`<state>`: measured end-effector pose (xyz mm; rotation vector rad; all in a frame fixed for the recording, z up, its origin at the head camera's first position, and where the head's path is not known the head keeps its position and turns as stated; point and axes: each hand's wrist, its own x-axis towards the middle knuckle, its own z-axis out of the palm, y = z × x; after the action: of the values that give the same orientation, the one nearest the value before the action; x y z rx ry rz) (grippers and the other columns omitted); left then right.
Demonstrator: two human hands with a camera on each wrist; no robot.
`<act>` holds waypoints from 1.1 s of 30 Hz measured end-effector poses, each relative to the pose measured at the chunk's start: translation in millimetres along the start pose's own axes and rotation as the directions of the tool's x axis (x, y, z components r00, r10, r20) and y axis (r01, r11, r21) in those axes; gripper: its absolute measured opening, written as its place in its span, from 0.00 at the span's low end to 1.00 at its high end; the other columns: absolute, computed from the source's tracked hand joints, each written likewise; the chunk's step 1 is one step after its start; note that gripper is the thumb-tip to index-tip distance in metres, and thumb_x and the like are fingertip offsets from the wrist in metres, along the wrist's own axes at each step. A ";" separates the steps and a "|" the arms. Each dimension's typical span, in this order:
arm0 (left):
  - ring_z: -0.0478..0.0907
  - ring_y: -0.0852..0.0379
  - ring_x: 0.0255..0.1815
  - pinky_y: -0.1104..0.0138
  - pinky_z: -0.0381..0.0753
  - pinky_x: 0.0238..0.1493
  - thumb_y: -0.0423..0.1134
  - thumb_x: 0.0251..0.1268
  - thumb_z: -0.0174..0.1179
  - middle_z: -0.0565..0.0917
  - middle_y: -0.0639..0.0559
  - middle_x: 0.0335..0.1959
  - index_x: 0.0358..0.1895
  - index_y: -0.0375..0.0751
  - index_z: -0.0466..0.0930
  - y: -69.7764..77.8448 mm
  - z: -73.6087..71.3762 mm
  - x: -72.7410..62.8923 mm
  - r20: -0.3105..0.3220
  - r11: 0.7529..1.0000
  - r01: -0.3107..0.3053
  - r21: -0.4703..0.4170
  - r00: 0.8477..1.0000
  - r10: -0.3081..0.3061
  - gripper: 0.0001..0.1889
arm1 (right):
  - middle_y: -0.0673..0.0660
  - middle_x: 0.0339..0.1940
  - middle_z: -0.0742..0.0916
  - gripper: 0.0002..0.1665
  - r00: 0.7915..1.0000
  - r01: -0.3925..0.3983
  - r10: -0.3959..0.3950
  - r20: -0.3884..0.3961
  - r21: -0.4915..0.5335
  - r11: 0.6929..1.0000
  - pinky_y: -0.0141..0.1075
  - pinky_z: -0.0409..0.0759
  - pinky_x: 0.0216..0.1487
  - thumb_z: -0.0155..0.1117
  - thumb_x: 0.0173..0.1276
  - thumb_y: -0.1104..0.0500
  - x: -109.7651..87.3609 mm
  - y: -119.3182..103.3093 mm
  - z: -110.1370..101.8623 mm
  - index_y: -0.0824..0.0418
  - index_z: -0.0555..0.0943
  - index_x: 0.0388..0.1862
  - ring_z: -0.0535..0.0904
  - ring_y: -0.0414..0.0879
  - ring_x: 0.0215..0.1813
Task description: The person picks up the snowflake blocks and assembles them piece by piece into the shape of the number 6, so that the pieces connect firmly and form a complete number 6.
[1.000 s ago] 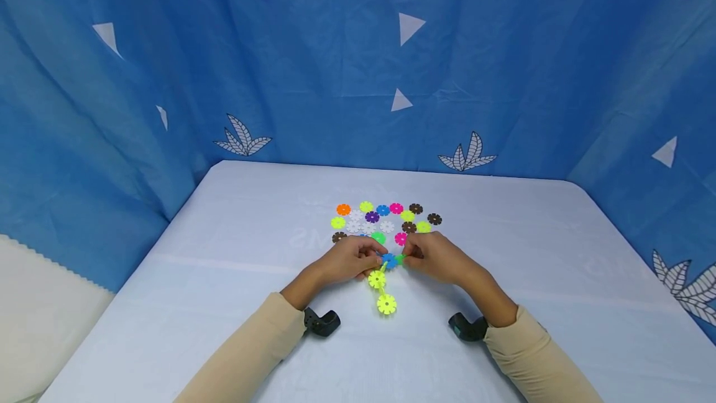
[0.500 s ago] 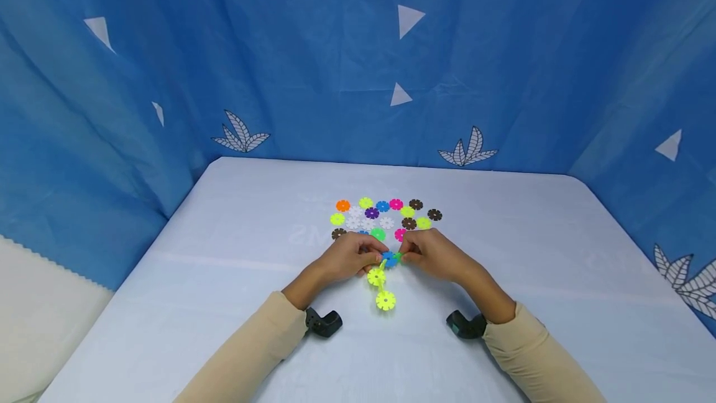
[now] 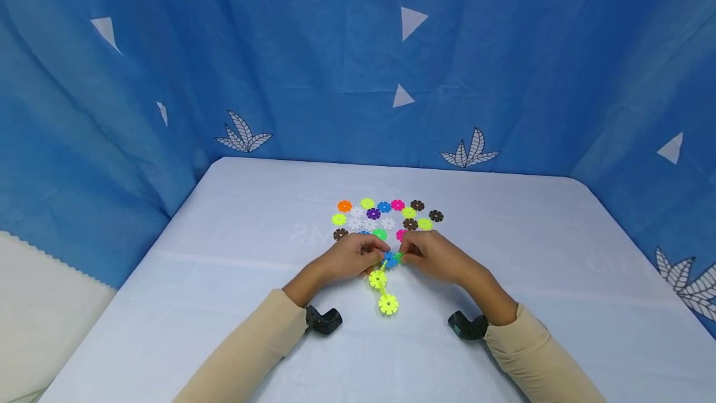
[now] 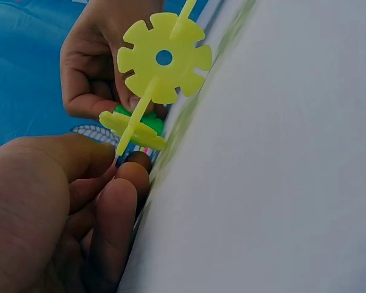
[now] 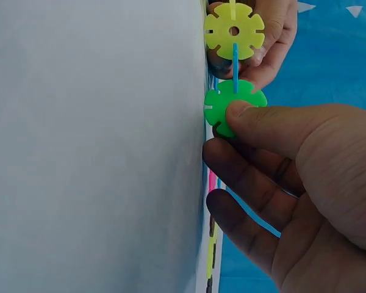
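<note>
A chain of notched plastic building discs hangs between my hands over the white table. In the head view my left hand pinches the blue disc at its left edge. My right hand holds a green disc against the blue one's right side. From the right wrist, the thumb lies on the green disc, and the blue disc stands edge-on in its slot. Yellow discs trail toward the near side. In the left wrist view a yellow disc faces the camera, slotted to others.
Beyond the hands, loose discs lie flat on the white table, among them an orange disc, a purple disc and several brown, white and yellow ones. A blue curtain hangs behind. Black wrist cameras sit by both sleeves.
The green disc has tilted and come slightly closer to the blue disc, with the right fingers shifting a little left. Both hands keep their holds; the head view has shifted slightly.
</note>
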<state>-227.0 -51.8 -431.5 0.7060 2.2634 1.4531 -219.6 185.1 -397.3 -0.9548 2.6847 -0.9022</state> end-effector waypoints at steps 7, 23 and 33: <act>0.73 0.58 0.21 0.67 0.77 0.27 0.35 0.75 0.59 0.80 0.51 0.25 0.52 0.42 0.85 -1.1 -1.2 0.3 -0.005 1.000 0.005 0.000 1.000 -0.005 0.09 | 0.46 0.32 0.84 0.11 0.999 0.004 -0.004 0.034 -0.004 1.000 0.34 0.81 0.40 0.73 0.64 0.69 1.0 -3.1 -2.1 0.58 0.82 0.40 0.77 0.41 0.35; 0.74 0.57 0.21 0.66 0.78 0.28 0.36 0.74 0.60 0.80 0.50 0.25 0.50 0.43 0.85 2.3 -1.2 1.5 -0.019 1.000 -0.004 -0.002 1.000 0.004 0.08 | 0.50 0.41 0.86 0.12 0.998 -0.065 0.065 -0.006 -0.073 0.995 0.44 0.82 0.51 0.72 0.66 0.67 1.5 7.9 -24.0 0.61 0.84 0.47 0.82 0.47 0.47; 0.75 0.57 0.21 0.67 0.79 0.28 0.36 0.75 0.59 0.81 0.49 0.26 0.50 0.41 0.84 0.2 -0.5 -0.3 -0.030 0.999 0.018 -0.026 0.999 -0.019 0.08 | 0.54 0.42 0.85 0.24 0.995 -0.073 0.082 0.061 -0.141 0.987 0.42 0.82 0.49 0.69 0.68 0.65 19.1 15.5 -29.1 0.65 0.80 0.63 0.79 0.48 0.45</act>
<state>-227.0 -52.3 -431.1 0.6583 2.2630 1.4913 -252.3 197.2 -381.8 -0.8830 2.7361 -0.6645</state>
